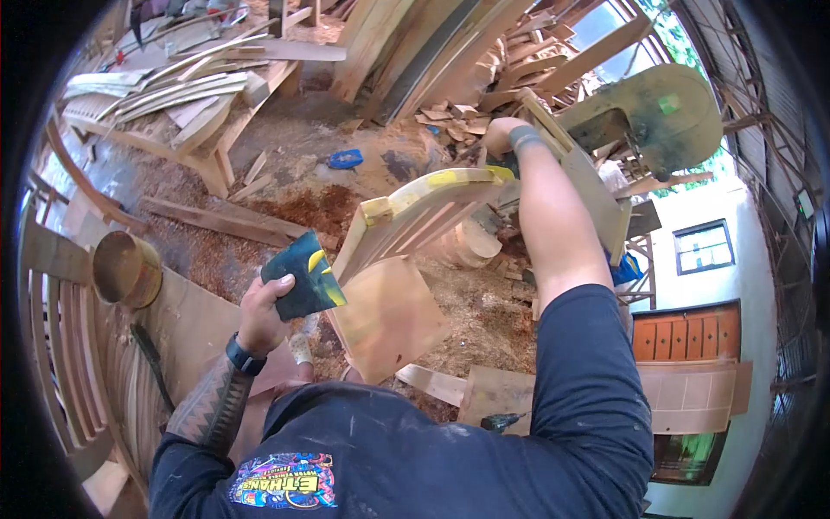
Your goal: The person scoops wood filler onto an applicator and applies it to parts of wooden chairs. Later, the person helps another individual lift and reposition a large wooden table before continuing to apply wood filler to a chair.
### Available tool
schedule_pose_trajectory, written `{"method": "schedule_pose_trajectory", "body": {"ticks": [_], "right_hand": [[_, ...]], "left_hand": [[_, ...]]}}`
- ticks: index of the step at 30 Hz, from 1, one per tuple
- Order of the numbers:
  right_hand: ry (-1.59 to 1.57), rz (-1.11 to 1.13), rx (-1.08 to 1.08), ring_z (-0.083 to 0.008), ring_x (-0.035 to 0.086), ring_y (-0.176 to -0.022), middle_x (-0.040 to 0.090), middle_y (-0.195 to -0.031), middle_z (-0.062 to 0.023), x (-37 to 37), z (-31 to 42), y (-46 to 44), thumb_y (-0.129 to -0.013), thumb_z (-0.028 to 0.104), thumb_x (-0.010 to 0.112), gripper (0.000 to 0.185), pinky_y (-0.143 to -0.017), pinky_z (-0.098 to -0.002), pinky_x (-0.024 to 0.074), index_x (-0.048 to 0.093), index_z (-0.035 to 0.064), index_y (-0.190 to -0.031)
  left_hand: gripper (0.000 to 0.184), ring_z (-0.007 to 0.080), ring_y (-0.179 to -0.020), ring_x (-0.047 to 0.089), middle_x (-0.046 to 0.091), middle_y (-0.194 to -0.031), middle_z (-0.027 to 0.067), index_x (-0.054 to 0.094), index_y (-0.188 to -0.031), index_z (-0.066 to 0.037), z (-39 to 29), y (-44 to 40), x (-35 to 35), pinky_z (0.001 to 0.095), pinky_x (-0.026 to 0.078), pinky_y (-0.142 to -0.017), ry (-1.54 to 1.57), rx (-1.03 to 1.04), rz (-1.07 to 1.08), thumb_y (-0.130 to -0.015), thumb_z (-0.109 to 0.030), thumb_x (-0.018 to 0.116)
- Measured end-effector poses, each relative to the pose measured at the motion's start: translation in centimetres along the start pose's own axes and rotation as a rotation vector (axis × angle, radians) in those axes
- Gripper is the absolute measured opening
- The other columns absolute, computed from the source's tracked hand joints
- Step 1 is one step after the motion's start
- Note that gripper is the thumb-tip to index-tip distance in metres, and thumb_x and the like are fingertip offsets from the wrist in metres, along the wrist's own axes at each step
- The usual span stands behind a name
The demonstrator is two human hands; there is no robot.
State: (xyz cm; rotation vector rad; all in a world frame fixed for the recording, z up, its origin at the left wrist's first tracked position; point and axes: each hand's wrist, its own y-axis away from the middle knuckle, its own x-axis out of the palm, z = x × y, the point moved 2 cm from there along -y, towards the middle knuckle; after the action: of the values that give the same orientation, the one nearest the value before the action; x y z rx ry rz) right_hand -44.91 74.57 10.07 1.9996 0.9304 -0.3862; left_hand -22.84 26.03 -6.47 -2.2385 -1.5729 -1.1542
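My left hand (264, 304) grips a dark green flat sheet (298, 275), thumb on top. Yellow paste is smeared along the sheet's right side. In front of me stands a wooden chair with a slatted back (424, 227) and a broad plain seat (393, 316). Yellow paste also marks the curved top rail (445, 180) of the chair. My right hand (499, 137) is stretched out past the far end of that rail, beside a pale wooden panel (596, 186). Its fingers look curled, and what they hold is hidden.
At far left, a round can (127, 270) stands on a wooden surface by a slatted piece. Behind are stacked curved boards (186, 91), upright planks (415, 60) and a large band saw (657, 112). A blue object (346, 159) and a drill (501, 422) lie among sawdust and offcuts.
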Motion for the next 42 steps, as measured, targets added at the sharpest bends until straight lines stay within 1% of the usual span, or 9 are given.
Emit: {"method": "schedule_pose_trajectory", "body": {"ticks": [4,7,8,13,15,21,28,34,42], "right_hand": [[-0.336,-0.188,-0.321,-0.0274,0.071,-0.083,0.075,-0.093,-0.0186,-3.4,2.0,5.7,-0.07,0.013,0.073,0.031,-0.077,-0.0412,0.0566,0.078,0.0,-0.098],[-0.79,-0.219,-0.279,-0.0302,0.07,-0.087,0.074,-0.093,-0.0145,-1.9,4.1,10.1,-0.074,0.004,0.067,0.033,-0.085,-0.0381,0.0573,0.078,0.0058,-0.105],[-0.607,-0.494,-0.505,-0.0298,0.071,-0.09,0.075,-0.102,-0.0132,-0.1,4.0,9.7,-0.077,0.005,0.065,0.033,-0.087,-0.0371,0.057,0.078,0.0062,-0.107],[-0.537,-0.939,-0.495,-0.0313,0.069,-0.103,0.073,-0.111,-0.012,5.8,6.3,13.1,-0.083,0.005,0.064,0.033,-0.093,-0.0405,0.0557,0.076,0.0093,-0.114],[-0.538,-1.079,-0.435,-0.0316,0.067,-0.107,0.072,-0.114,-0.012,7.9,7.7,13.6,-0.084,0.005,0.065,0.034,-0.096,-0.0413,0.0544,0.075,0.0094,-0.116],[-0.568,-1.312,-0.293,-0.0318,0.063,-0.103,0.069,-0.113,-0.0111,12.9,13.3,15.2,-0.082,0.001,0.064,0.043,-0.099,-0.0439,0.0494,0.072,0.0085,-0.124],[-0.533,-1.155,-0.252,-0.0342,0.065,-0.1,0.071,-0.107,-0.0123,10.7,6.8,16.0,-0.084,0.009,0.061,0.033,-0.094,-0.0468,0.0516,0.075,0.0106,-0.113],[-0.681,-0.523,-0.151,-0.0379,0.064,-0.115,0.071,-0.12,-0.0182,6.1,7.4,12.4,-0.088,0.018,0.059,0.034,-0.103,-0.0451,0.0496,0.075,0.0073,-0.116],[-0.613,-0.574,-0.542,-0.0384,0.065,-0.113,0.07,-0.12,-0.0219,3.8,13.0,16.3,-0.086,0.012,0.056,0.036,-0.101,-0.0443,0.0505,0.073,0.0065,-0.118]], "left_hand": [[0.04,0.0266,-0.091,0.075,0.071,-0.112,0.0167,0.058,-0.129,0.003,-0.2,1.0,-1.0,0.0373,0.064,-0.072,0.026,0.014,-0.069,-0.095,-0.019,0.056],[0.041,0.0257,-0.088,0.075,0.071,-0.11,0.0162,0.058,-0.128,0.003,0.1,1.2,-2.0,0.0356,0.064,-0.068,0.038,0.022,-0.123,-0.095,-0.021,0.056],[0.041,0.0252,-0.087,0.075,0.072,-0.11,0.0159,0.058,-0.128,0.003,0.0,1.2,-1.9,0.035,0.063,-0.067,0.044,0.022,-0.122,-0.096,-0.021,0.056],[0.039,0.0229,-0.091,0.074,0.072,-0.111,0.0144,0.059,-0.128,0.003,0.1,0.7,-1.5,0.0346,0.061,-0.073,0.028,0.01,-0.047,-0.096,-0.02,0.058],[0.036,0.0231,-0.103,0.072,0.071,-0.116,0.0131,0.06,-0.128,0.004,-0.7,0.6,-0.1,0.0378,0.06,-0.091,0.065,-0.028,0.029,-0.097,-0.015,0.059],[0.038,0.0223,-0.101,0.072,0.071,-0.116,0.0126,0.059,-0.128,0.004,0.2,-0.7,1.3,0.0359,0.06,-0.09,0.085,-0.02,0.034,-0.095,-0.014,0.061],[0.038,0.0219,-0.101,0.072,0.071,-0.115,0.012,0.059,-0.129,0.004,0.8,-1.3,1.8,0.0359,0.06,-0.092,0.09,-0.017,0.045,-0.095,-0.014,0.061],[0.037,0.0223,-0.101,0.072,0.071,-0.116,0.0122,0.059,-0.128,0.004,0.8,-1.0,2.5,0.0367,0.06,-0.091,0.095,-0.039,0.033,-0.095,-0.013,0.06],[0.04,0.0227,-0.103,0.072,0.07,-0.119,0.0124,0.057,-0.132,0.003,0.8,-0.4,1.6,0.0373,0.06,-0.091,0.131,-0.017,0.039,-0.096,-0.014,0.059]]}}
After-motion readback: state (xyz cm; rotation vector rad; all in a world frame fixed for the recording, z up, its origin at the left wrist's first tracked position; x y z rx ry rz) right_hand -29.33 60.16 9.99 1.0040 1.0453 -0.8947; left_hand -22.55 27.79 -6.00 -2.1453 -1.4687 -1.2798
